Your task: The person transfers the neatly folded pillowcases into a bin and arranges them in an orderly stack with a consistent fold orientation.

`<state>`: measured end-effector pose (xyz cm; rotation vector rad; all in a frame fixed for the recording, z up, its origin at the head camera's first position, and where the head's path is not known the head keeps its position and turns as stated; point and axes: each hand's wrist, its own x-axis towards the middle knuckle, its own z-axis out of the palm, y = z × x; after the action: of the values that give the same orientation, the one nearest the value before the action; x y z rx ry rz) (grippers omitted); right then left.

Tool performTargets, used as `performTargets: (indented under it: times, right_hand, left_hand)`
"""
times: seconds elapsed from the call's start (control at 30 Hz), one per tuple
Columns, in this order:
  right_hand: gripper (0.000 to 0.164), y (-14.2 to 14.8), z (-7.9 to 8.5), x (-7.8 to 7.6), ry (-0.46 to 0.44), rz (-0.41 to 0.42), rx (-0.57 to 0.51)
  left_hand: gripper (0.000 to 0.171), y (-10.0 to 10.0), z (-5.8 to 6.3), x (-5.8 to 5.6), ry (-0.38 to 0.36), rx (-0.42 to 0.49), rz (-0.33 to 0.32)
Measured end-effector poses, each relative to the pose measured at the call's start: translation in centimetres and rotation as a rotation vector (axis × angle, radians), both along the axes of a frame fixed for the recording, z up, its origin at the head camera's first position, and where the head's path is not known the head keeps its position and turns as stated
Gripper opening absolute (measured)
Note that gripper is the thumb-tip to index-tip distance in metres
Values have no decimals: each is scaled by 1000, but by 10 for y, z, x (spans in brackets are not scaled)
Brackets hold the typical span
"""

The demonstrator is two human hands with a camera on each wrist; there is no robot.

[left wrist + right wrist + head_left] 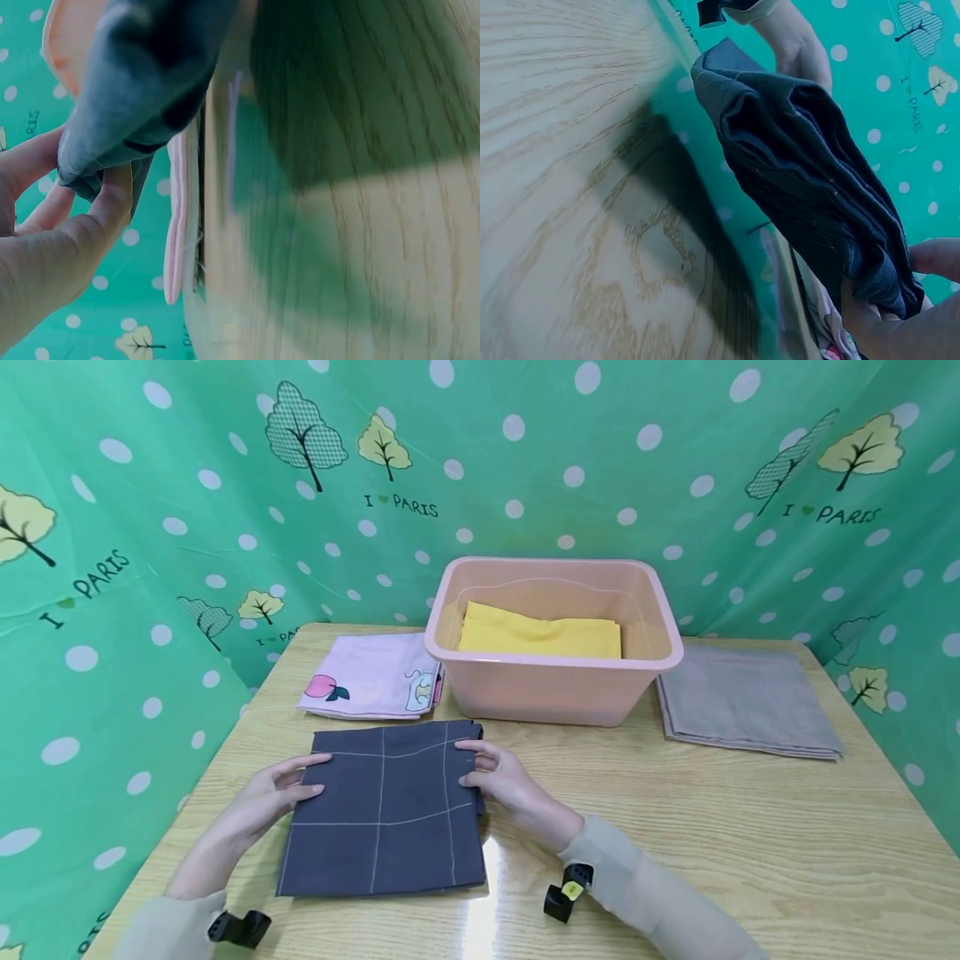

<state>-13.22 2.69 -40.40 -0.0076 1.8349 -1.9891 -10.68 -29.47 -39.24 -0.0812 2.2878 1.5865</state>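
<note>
A dark navy cloth [386, 810] with thin white check lines, folded into a thick rectangle, is held up off the table between both hands. My left hand [266, 797] grips its left edge, thumb on the near face. On the opposite edge, my right hand [510, 781] pinches the layers between thumb and fingers. In the right wrist view, the stacked folds of the navy cloth [802, 172] show along its side. The left wrist view has the left hand [56, 240] holding the cloth's edge, with the cloth's shadow on the wood.
Behind the cloth stands a pink plastic bin [540, 689] with a folded yellow cloth [536, 635] inside. A folded pink printed cloth [375, 672] lies left of the bin, a folded grey cloth [750, 702] right of it. Green patterned fabric [525, 468] hangs around the wooden table [712, 827].
</note>
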Motion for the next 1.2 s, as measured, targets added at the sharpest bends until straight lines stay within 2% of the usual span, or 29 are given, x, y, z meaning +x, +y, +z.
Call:
performTargets:
  times: [0.33,0.5,0.77,1.2]
  right_hand:
    - [50,15,5,2,-13,-16,-5]
    - [50,23,8,3,-32,-41,-1]
    - [52,35,10,4,-51,-56,-90]
    - [51,57,10,6,-45,-74,-101]
  left_hand:
    - [58,16,6,1,5,56,11]
    - [57,26,6,2,22,80,21]
    - [55,38,4,0,34,112,18]
    - [53,58,1,-6,32,146,30]
